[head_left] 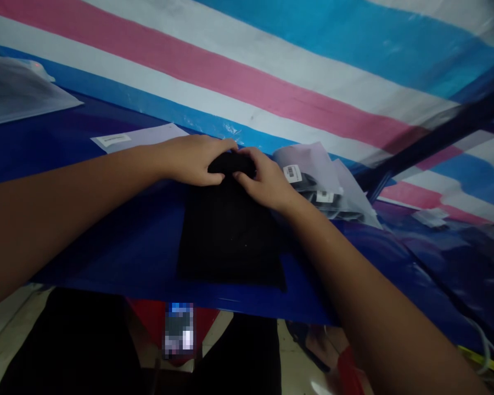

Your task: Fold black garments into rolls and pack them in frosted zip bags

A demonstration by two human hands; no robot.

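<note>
A black folded cloth [233, 236] lies flat on the blue table, its near edge close to the table's front. At its far end the fabric is bunched or rolled into a thick fold. My left hand [201, 159] grips the left side of that fold, thumb on the near side and fingers over the far side. My right hand [267, 178] clasps the fold's right side in the same way. The fingertips of both hands nearly meet at the top. What kind of garment or cloth it is, I cannot make out.
Frosted plastic bags [313, 170] with barcode labels and dark contents lie to the right. Another labelled bag [138, 137] rests behind my left forearm, and a larger bag [20, 93] sits far left. A striped plastic sheet [230, 66] rises behind the blue table [107, 247].
</note>
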